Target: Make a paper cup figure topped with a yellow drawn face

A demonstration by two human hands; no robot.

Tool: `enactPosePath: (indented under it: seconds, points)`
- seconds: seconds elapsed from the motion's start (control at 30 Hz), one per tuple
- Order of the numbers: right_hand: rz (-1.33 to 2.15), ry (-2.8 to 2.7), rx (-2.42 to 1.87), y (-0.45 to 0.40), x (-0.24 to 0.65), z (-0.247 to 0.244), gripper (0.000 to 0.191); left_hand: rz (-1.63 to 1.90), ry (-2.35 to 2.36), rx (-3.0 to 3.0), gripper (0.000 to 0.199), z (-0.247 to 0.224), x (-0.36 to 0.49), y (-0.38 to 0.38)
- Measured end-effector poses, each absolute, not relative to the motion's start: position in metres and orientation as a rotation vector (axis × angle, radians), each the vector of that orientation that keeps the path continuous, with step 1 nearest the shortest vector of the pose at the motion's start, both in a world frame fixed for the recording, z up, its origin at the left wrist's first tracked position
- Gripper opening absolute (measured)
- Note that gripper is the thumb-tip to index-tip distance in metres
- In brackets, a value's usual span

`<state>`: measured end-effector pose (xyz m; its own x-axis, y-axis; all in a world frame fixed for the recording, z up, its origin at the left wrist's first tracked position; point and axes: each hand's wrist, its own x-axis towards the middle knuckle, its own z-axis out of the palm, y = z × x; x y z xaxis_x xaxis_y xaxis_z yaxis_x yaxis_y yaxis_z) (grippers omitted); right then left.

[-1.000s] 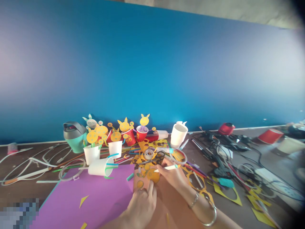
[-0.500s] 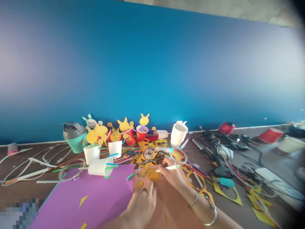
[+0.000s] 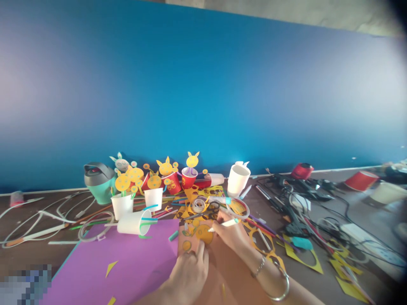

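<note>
My right hand (image 3: 230,232) is closed on a white marker (image 3: 228,225), whose tip rests at a round yellow paper piece (image 3: 204,234). That piece lies on an orange sheet (image 3: 227,271). My left hand (image 3: 191,267) presses on the sheet just below the piece, its index finger stretched toward the lower edge and the other fingers partly bent. Smaller yellow cutouts (image 3: 187,245) lie left of the round piece. A teal marker cap (image 3: 173,236) sits at the border with the purple sheet (image 3: 133,258).
White cups (image 3: 122,206) and red cups (image 3: 189,178) with yellow paper figures stand behind. A white cup (image 3: 130,223) lies on its side. A teal container (image 3: 100,184) is at the left. Yellow scraps, tape, cables and a black glue gun (image 3: 295,222) cover the right.
The marker tip has shifted very slightly on the round yellow piece. My left hand has stayed in place.
</note>
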<state>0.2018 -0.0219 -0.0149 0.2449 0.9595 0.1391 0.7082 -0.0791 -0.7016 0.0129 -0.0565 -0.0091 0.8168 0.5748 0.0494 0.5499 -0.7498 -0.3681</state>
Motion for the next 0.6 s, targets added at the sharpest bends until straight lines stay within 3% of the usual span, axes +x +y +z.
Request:
enactPosePath:
  seconds: [0.6]
  points:
    - [0.634, -1.502, -1.863, -0.027, 0.189, 0.013, 0.023, 0.045, -0.842, -2.615, 0.039, -0.012, 0.013, -0.058]
